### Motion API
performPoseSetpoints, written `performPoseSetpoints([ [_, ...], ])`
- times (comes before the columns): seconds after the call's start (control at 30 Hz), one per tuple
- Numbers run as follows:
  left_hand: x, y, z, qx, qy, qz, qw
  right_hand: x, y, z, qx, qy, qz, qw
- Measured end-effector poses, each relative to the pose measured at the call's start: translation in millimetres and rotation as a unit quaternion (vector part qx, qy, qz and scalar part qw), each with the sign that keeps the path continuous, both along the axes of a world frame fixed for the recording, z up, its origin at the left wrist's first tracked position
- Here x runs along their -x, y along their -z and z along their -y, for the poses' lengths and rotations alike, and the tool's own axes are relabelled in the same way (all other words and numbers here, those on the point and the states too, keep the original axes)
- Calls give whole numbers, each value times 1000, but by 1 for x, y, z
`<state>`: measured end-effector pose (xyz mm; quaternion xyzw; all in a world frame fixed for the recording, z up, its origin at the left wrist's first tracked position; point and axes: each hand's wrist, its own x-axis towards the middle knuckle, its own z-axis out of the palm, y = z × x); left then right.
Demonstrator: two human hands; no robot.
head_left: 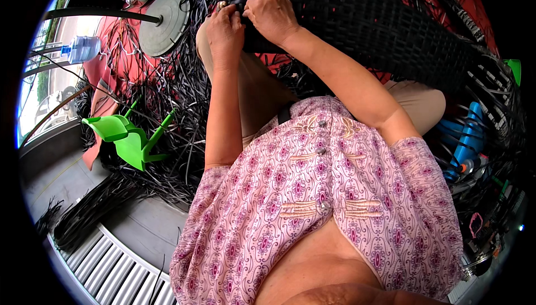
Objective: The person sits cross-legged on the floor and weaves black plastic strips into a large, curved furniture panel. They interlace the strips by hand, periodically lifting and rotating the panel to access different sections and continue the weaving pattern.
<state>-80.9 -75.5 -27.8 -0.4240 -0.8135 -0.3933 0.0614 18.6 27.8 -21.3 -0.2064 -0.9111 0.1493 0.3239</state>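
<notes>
Across my lap lies a long, curved black woven wicker panel, its weave made of flat strips. Both hands are close together at its left end, where loose strips stick out. My left hand is closed, thumb and fingers pinched; what sits between them is too small to make out. Just right of it, my right hand is bent over the panel's near edge with its fingers curled in. Its fingertips are partly hidden, and a strip between them cannot be told apart from the weave.
Tangled black strips surround me, with a bundle at lower left. Left stand a bright green plastic piece, a grey round disc and a clear blue bottle. A blue tool lies right. White slats show near.
</notes>
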Motion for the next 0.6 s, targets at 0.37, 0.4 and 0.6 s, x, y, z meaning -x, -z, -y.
performPoseSetpoints([
  [0.37,13,8,3,-5,39,57,998,1,2,1,-9,2,2,1000],
  [0.4,14,4,3,2,34,73,997,1,4,2,-28,3,-3,1000],
  [0.6,21,2,7,-83,44,353,931,-19,8,8,-38,-44,-72,996],
])
